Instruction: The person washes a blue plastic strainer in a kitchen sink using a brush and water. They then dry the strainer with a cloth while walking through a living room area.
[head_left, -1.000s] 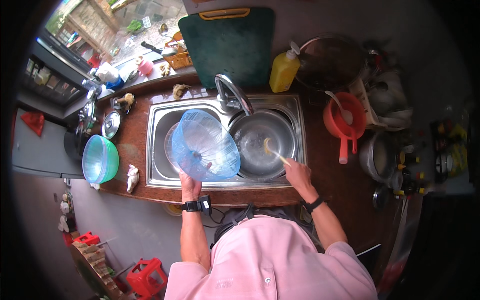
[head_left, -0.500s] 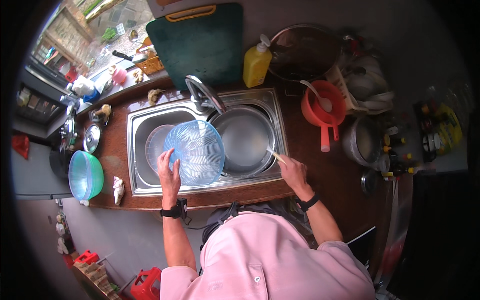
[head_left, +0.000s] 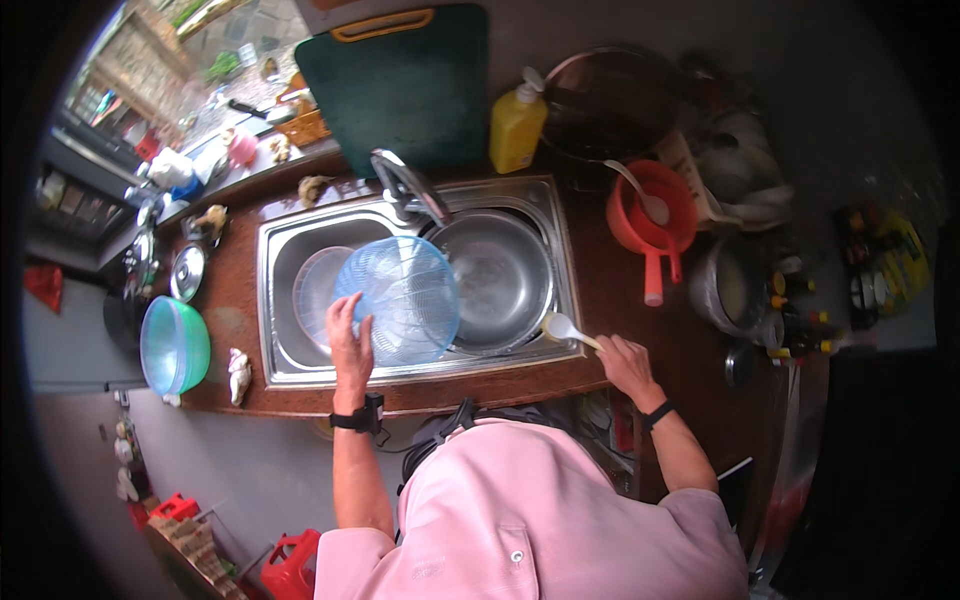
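My left hand (head_left: 349,340) is closed on the near left rim of a light blue plastic mesh basket (head_left: 402,300), which is tilted over the divider of the double sink (head_left: 262,315). In the left bowl, partly behind the basket, stands a pale round colander or bowl (head_left: 312,285). A large round metal basin (head_left: 500,280) fills the right bowl, its left side hidden by the basket. My right hand (head_left: 626,366) grips a white spoon-shaped utensil (head_left: 567,328) with a pale yellowish handle. Its head hangs over the sink's front right edge, outside the basin.
The faucet (head_left: 408,185) arches over the sink. Green bowls (head_left: 174,347) stand left on the counter beside a crumpled cloth (head_left: 239,376). Behind are a dark green cutting board (head_left: 400,90) and a yellow pump bottle (head_left: 516,125). Rightward sit a red scoop (head_left: 640,225) and a pot (head_left: 727,285).
My right hand has drawn the utensil out of the basin, moving right and nearer me, so its head now shows. The blue basket has shifted slightly right in my left hand.
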